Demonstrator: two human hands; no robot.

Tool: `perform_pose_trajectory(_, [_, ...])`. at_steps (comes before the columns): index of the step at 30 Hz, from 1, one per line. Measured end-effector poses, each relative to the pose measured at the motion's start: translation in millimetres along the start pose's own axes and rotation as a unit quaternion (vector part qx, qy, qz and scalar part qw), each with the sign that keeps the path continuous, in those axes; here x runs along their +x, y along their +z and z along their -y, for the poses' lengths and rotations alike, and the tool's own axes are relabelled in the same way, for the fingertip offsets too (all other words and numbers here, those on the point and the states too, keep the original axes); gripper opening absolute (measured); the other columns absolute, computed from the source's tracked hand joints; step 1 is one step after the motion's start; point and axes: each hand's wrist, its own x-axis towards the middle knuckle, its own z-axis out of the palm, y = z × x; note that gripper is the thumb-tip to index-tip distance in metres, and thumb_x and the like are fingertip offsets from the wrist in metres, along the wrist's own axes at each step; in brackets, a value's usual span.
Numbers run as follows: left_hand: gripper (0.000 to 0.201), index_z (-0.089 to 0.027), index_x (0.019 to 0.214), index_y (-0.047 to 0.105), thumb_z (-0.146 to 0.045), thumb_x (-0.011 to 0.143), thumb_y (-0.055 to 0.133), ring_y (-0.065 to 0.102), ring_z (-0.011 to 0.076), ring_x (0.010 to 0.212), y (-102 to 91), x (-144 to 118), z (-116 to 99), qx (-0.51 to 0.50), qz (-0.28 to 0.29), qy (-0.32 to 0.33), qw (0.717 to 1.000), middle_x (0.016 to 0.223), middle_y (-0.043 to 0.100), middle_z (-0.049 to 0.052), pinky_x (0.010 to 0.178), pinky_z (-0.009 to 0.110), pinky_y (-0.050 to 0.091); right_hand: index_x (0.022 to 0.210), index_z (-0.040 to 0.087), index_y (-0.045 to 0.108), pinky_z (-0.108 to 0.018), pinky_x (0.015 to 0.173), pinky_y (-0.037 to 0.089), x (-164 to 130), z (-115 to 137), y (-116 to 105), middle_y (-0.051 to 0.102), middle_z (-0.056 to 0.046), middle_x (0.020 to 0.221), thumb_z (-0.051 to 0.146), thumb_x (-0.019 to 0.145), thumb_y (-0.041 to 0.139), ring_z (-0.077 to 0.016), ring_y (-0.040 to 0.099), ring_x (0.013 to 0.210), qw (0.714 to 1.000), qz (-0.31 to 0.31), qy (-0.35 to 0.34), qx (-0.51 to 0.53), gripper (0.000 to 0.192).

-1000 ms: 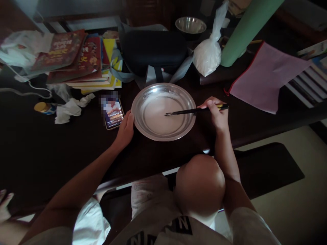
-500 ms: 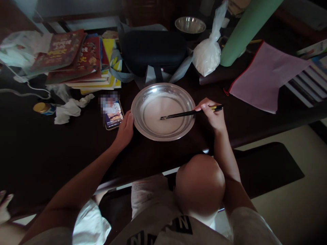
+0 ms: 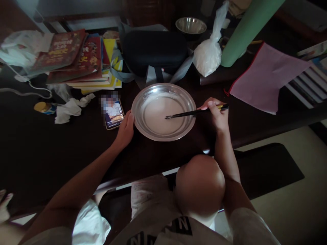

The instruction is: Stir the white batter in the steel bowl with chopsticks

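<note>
A wide steel basin stands on the dark table, with a pale, smooth batter covering its bottom. My left hand grips the basin's left rim. Black chopsticks with gold marks are held together in my right hand, just right of the basin. They reach over the rim, and their tips touch the batter near its middle. Close beside my left hand lies a phone with a lit screen.
Behind the basin sits a black case with grey straps. A tied bag of white powder, a green cylinder and a pink cloth are at right. Books, crumpled tissue and a small jar are at left.
My right hand has drawn a little to the right, and the chopstick tips have shifted right through the batter. My left hand stays on the rim.
</note>
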Motion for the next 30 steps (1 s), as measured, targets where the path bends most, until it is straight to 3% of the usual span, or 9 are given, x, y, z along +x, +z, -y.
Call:
perform_pose_trajectory(4, [0.064, -0.022, 0.116, 0.074, -0.077, 0.101, 0.046, 0.068, 0.0341, 0.126, 0.2, -0.1, -1.6, 0.001, 0.000, -0.008, 1.000, 0.122, 0.077, 0.014, 0.119, 0.050, 0.050, 0.073, 0.028, 0.079, -0.036, 0.075, 0.063, 0.1, 0.3, 0.6, 0.078, -0.001, 0.074, 0.070, 0.089, 0.075, -0.0205, 0.079, 0.077, 0.999, 0.052, -0.010, -0.003, 0.045])
perform_pose_trajectory(9, [0.059, -0.023, 0.118, 0.075, -0.073, 0.103, 0.047, 0.068, 0.0331, 0.126, -0.7, 0.0, -0.2, 0.008, 0.002, 0.002, 1.000, 0.121, 0.076, 0.013, 0.117, 0.046, 0.051, 0.072, 0.028, 0.078, -0.035, 0.075, 0.062, -0.1, -0.3, -0.2, 0.075, 0.001, 0.070, 0.065, 0.092, 0.074, -0.0180, 0.077, 0.071, 1.000, 0.011, -0.013, 0.017, 0.042])
perform_pose_trajectory(14, [0.061, -0.023, 0.116, 0.075, -0.074, 0.104, 0.046, 0.069, 0.0315, 0.120, -0.2, 0.0, 1.2, 0.008, -0.003, 0.001, 1.000, 0.118, 0.077, 0.012, 0.115, 0.046, 0.053, 0.072, 0.027, 0.078, -0.036, 0.078, 0.063, 0.9, -0.8, -0.3, 0.078, -0.001, 0.075, 0.070, 0.088, 0.075, -0.0198, 0.078, 0.077, 0.999, 0.042, -0.014, -0.011, 0.046])
perform_pose_trajectory(18, [0.062, -0.022, 0.115, 0.075, -0.076, 0.102, 0.047, 0.069, 0.0328, 0.122, -0.1, 0.1, 1.7, 0.006, -0.006, 0.006, 1.000, 0.120, 0.078, 0.012, 0.115, 0.047, 0.053, 0.069, 0.026, 0.075, -0.036, 0.076, 0.062, 1.4, -2.4, -0.7, 0.074, 0.001, 0.069, 0.072, 0.089, 0.072, -0.0186, 0.076, 0.071, 1.000, -0.010, -0.009, -0.007, 0.050])
perform_pose_trajectory(23, [0.064, -0.021, 0.116, 0.075, -0.076, 0.104, 0.045, 0.070, 0.0327, 0.122, -0.6, 1.0, 4.1, 0.008, -0.002, 0.012, 1.000, 0.119, 0.077, 0.013, 0.115, 0.046, 0.054, 0.074, 0.027, 0.080, -0.035, 0.077, 0.061, 1.1, -2.8, -0.4, 0.079, -0.001, 0.076, 0.068, 0.089, 0.076, -0.0192, 0.079, 0.078, 0.999, 0.045, -0.019, -0.005, 0.044])
perform_pose_trajectory(27, [0.068, -0.020, 0.117, 0.074, -0.079, 0.103, 0.043, 0.070, 0.0312, 0.122, -0.2, 1.6, 7.1, 0.011, -0.002, 0.020, 1.000, 0.119, 0.077, 0.013, 0.115, 0.048, 0.054, 0.072, 0.027, 0.078, -0.035, 0.077, 0.062, 0.6, -3.5, -1.3, 0.077, 0.001, 0.071, 0.067, 0.091, 0.074, -0.0184, 0.078, 0.073, 1.000, 0.003, -0.015, 0.004, 0.044])
perform_pose_trajectory(30, [0.066, -0.021, 0.116, 0.075, -0.077, 0.104, 0.044, 0.070, 0.0316, 0.120, 0.0, 1.6, 9.1, 0.007, -0.006, 0.023, 1.000, 0.119, 0.078, 0.013, 0.114, 0.048, 0.054, 0.070, 0.026, 0.077, -0.035, 0.073, 0.062, 0.5, -3.3, -1.0, 0.075, 0.001, 0.070, 0.067, 0.092, 0.073, -0.0184, 0.077, 0.071, 1.000, 0.022, -0.012, 0.007, 0.046])
